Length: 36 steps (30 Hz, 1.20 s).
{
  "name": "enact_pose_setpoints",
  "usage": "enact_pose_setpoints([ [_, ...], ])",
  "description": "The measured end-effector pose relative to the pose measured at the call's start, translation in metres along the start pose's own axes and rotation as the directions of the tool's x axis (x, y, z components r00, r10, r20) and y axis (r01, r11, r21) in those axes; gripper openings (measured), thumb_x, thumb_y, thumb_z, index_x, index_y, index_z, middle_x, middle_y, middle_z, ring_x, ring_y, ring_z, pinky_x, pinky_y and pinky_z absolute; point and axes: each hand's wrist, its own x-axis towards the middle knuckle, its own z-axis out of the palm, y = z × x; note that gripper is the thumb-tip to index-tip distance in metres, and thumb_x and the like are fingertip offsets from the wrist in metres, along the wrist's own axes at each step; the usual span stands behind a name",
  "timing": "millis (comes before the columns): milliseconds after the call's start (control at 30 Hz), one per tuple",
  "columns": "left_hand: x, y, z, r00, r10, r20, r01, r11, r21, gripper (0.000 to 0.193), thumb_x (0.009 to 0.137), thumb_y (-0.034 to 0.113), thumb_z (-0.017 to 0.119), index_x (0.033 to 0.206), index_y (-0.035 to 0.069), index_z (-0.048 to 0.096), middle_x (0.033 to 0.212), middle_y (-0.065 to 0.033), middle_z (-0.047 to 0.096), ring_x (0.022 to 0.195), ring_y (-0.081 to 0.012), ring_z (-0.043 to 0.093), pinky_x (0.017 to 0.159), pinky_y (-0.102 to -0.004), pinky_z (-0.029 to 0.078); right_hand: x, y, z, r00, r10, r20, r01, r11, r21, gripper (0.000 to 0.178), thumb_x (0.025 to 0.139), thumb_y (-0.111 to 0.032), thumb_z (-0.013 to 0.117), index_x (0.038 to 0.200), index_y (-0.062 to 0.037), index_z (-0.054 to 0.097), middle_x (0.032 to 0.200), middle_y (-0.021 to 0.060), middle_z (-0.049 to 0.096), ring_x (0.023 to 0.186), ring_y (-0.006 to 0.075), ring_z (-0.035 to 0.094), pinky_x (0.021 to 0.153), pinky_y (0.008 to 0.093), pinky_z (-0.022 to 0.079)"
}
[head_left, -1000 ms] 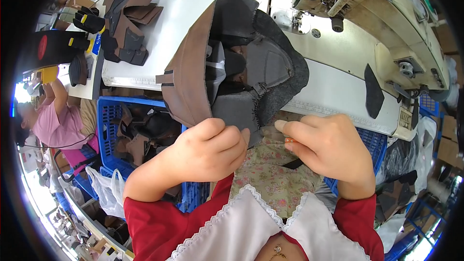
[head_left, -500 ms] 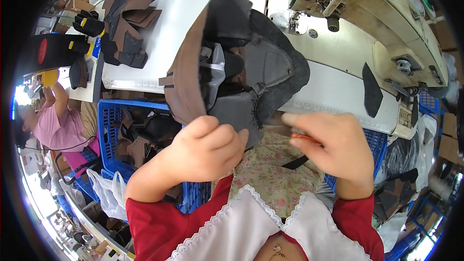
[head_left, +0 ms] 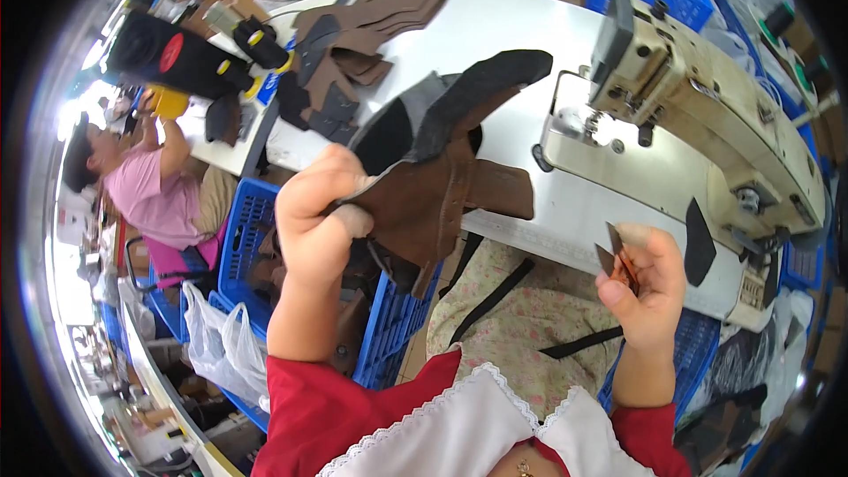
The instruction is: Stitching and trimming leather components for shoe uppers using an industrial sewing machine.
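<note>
My left hand [head_left: 320,203] grips the edge of a brown boot upper [head_left: 424,203] and holds it up over the front edge of the table. The upper's brown outer side and a stitched seam face me. Dark lining shows along its upper part, and a flap sticks out to the right. To the right, apart from the upper, my right hand [head_left: 649,291] is closed round small thread snips [head_left: 611,252] with orange handles. The snips' two pointed blades are spread and point up and left.
A sewing machine [head_left: 707,115] stands on the white table [head_left: 512,18] at right. Stacked brown pieces [head_left: 380,22] lie at far left, a dark piece [head_left: 700,243] at right. A blue crate [head_left: 380,336] is below my left arm. Another person [head_left: 159,185] sits at left.
The boot upper has been turned from its dark inside to its brown outside. My right hand has moved right, away from the upper, and the snips' blades now show.
</note>
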Motion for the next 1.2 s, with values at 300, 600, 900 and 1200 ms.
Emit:
enact_pose_setpoints([
  [300, -0.031, -0.018, -0.005, 0.878, -0.478, 0.023, 0.419, 0.745, -0.519, 0.026, 0.051, 0.011, 0.055, 0.070, -0.005, 0.064, 0.073, -0.0151, 0.063, 0.075, -0.0273, 0.053, 0.071, -0.0343, 0.044, 0.005, -0.001, 0.007, 0.996, -0.056, 0.069, 0.053, 0.998, 0.038, 0.051, 0.082, -0.002, 0.079, 0.127, 0.0012, 0.056, 0.094, 0.0011, 0.062, 0.076, 0.0043, 0.052, 0.066, 0.0186, 0.039],
  [600, -0.042, -0.025, 0.013, 0.836, -0.508, 0.209, 0.510, 0.576, -0.639, 0.026, 0.049, 0.014, 0.056, 0.067, -0.003, 0.065, 0.070, -0.0170, 0.064, 0.076, -0.0304, 0.050, 0.073, -0.0371, 0.044, 0.040, -0.011, 0.057, 0.991, -0.131, -0.001, 0.121, 0.916, -0.383, 0.034, 0.088, -0.003, 0.071, 0.120, -0.0040, 0.058, 0.096, 0.0108, 0.067, 0.077, 0.0180, 0.065, 0.066, 0.0297, 0.051],
  [900, -0.055, -0.034, 0.014, 0.782, -0.558, 0.277, 0.541, 0.389, -0.745, 0.031, 0.050, 0.005, 0.052, 0.074, -0.010, 0.067, 0.078, -0.0223, 0.067, 0.073, -0.0319, 0.060, 0.072, -0.0364, 0.052, 0.047, -0.005, 0.056, 0.980, -0.175, 0.093, 0.186, 0.656, -0.732, 0.030, 0.087, -0.009, 0.071, 0.113, -0.0058, 0.055, 0.090, 0.0173, 0.069, 0.075, 0.0379, 0.068, 0.062, 0.0445, 0.052],
  [1200, -0.129, -0.033, -0.024, 0.559, -0.807, -0.189, 0.342, 0.432, -0.834, 0.037, 0.053, 0.005, 0.053, 0.083, -0.010, 0.069, 0.090, -0.0222, 0.070, 0.077, -0.0313, 0.063, 0.077, -0.0339, 0.053, 0.031, 0.029, 0.043, 0.955, -0.294, -0.037, 0.248, 0.861, -0.444, 0.035, 0.089, 0.004, 0.066, 0.124, -0.0007, 0.060, 0.117, 0.0079, 0.068, 0.065, 0.0031, 0.052, 0.061, 0.0189, 0.045],
])
